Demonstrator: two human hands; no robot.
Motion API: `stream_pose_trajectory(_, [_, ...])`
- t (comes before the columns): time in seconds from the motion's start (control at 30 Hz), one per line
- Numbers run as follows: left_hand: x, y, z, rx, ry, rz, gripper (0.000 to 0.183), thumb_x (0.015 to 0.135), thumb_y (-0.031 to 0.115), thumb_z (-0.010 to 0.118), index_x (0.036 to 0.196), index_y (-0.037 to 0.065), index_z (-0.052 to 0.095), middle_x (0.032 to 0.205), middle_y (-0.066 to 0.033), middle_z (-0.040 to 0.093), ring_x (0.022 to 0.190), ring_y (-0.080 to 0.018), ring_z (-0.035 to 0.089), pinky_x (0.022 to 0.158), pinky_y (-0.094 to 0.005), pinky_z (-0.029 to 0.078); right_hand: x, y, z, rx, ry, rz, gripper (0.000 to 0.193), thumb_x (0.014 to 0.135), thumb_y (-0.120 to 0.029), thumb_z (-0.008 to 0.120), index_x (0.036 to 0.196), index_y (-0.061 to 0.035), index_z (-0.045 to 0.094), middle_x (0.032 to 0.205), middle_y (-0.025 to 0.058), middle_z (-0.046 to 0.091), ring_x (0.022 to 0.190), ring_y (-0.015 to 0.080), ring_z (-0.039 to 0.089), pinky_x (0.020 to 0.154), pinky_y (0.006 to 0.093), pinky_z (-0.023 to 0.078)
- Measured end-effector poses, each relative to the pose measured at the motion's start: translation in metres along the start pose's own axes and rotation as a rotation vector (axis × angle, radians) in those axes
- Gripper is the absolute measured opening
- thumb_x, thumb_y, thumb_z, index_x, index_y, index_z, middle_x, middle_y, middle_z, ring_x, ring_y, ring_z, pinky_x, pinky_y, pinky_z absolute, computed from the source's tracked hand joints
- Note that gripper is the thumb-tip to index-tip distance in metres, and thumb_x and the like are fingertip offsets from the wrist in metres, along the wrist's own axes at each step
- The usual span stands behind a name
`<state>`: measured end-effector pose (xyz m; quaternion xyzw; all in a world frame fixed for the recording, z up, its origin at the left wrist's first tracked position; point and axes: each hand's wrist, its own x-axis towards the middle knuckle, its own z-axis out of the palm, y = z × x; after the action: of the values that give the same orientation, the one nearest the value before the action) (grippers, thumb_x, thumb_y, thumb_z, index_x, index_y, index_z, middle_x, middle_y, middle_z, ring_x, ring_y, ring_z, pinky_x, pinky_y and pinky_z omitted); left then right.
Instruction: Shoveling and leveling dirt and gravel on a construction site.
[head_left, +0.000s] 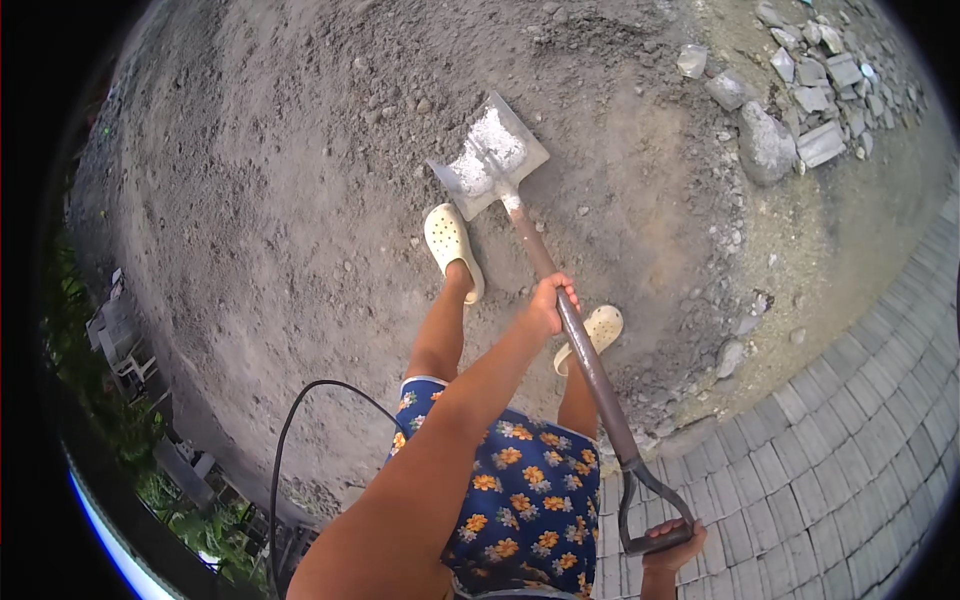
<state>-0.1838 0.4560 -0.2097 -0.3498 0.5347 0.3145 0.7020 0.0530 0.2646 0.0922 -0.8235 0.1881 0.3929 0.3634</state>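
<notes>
A shovel (590, 362) slants from lower right up to the middle of the view, its flat metal blade over the grey dirt. White patches, perhaps powder or glare, mark the blade (527, 143). Partway down the brown shaft, my left hand (552, 302) is wrapped round it. My right hand (680, 548) grips the crossbar of the D-shaped handle at the lower right. The blade's near corner lies close to the toe of my left cream clog (447, 235); whether the blade touches the ground I cannot tell.
Loose grey dirt (270, 190) with small stones spreads around my feet. Rubble (822, 90) and a large rock (766, 146) lie at the far right. Grey paving (830, 450) curves along the right. A black cable (280, 440) loops at my left; plants (150, 490) grow beyond.
</notes>
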Motion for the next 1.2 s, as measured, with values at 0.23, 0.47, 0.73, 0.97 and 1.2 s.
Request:
stream_pose_trajectory(0.23, [0.01, -0.147, -0.058, 0.031, -0.019, -0.099, 0.009, 0.065, 0.009, 0.052, 0.062, 0.008, 0.044, 0.052, -0.0037, 0.043, 0.044, -0.0173, 0.045, 0.042, -0.0324, 0.04, 0.017, 0.023, -0.129, 0.059, 0.212, 0.118, 0.044, 0.077, -0.046, 0.038, 0.06, -0.0065, 0.048, 0.048, 0.0099, 0.05, 0.038, 0.0216, 0.045, 0.037, 0.0332, 0.041])
stream_pose_trajectory(0.47, [0.039, -0.008, -0.019, 0.127, 0.021, -0.106, 0.011, 0.063, 0.014, 0.052, 0.059, 0.01, 0.043, 0.05, -0.0024, 0.042, 0.043, -0.016, 0.042, 0.044, -0.031, 0.039, 0.041, 0.027, 0.012, 0.025, 0.145, 0.228, 0.038, 0.073, -0.046, 0.038, 0.055, -0.0132, 0.041, 0.042, 0.0022, 0.04, 0.035, 0.0178, 0.04, 0.036, 0.0312, 0.036])
stream_pose_trajectory(0.73, [0.007, 0.032, -0.015, 0.07, -0.069, 0.005, 0.014, 0.065, 0.012, 0.052, 0.055, 0.012, 0.043, 0.049, 0.0003, 0.043, 0.043, -0.0135, 0.042, 0.047, -0.0304, 0.04, -0.007, 0.047, 0.005, -0.03, -0.047, -0.176, 0.04, 0.074, -0.046, 0.043, 0.06, -0.0082, 0.041, 0.044, 0.0045, 0.039, 0.038, 0.0185, 0.042, 0.039, 0.0318, 0.036])
stream_pose_trajectory(0.97, [0.002, 0.009, 0.013, 0.206, 0.014, 0.075, 0.015, 0.066, 0.013, 0.052, 0.054, 0.012, 0.043, 0.049, 0.0005, 0.044, 0.042, -0.0125, 0.043, 0.046, -0.0284, 0.041, 0.014, 0.04, -0.006, 0.089, 0.032, 0.081, 0.041, 0.074, -0.048, 0.038, 0.059, -0.0097, 0.04, 0.045, 0.0038, 0.039, 0.037, 0.0196, 0.039, 0.039, 0.0329, 0.035])
stream_pose_trajectory(1.2, [-0.022, -0.161, -0.061, 0.137, -0.003, -0.19, 0.013, 0.062, 0.013, 0.054, 0.054, 0.01, 0.043, 0.05, -0.0012, 0.042, 0.044, -0.0156, 0.043, 0.046, -0.0312, 0.04, -0.022, 0.027, -0.187, 0.131, 0.115, 0.161, 0.046, 0.075, -0.041, 0.042, 0.07, 0.0033, 0.055, 0.054, 0.0213, 0.054, 0.041, 0.0286, 0.053, 0.032, 0.0411, 0.045])
